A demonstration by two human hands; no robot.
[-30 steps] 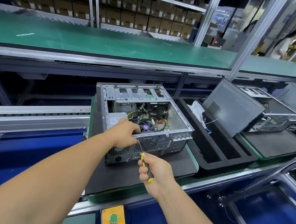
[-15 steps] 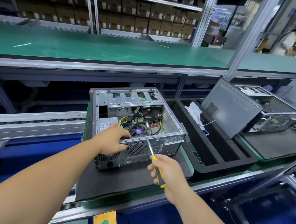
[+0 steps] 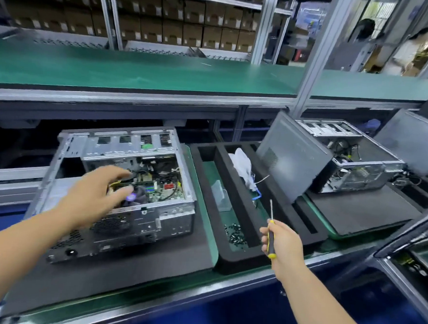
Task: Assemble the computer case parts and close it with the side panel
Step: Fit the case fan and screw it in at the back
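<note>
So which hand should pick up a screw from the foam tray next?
Left, probably: the left hand is open over the case. The right hand grips the screwdriver, though it's nearer the screws.

**No writing legible anywhere**

From where I stand, nothing can be read. The cardboard boxes (image 3: pixel 190 22) on the shelves behind the open computer case (image 3: pixel 122 186) each carry a small pale label, but the print is too small and blurred to make out. Inside the case, the circuit board (image 3: pixel 162 186) shows coloured connectors and no readable markings. The back of the case has ports and vents, with no lettering I can tell. A blue sign (image 3: pixel 312 18) far behind the case, up and to its right, shows shapes only. The second case (image 3: pixel 356 164) to the right bears no readable text either.
</note>
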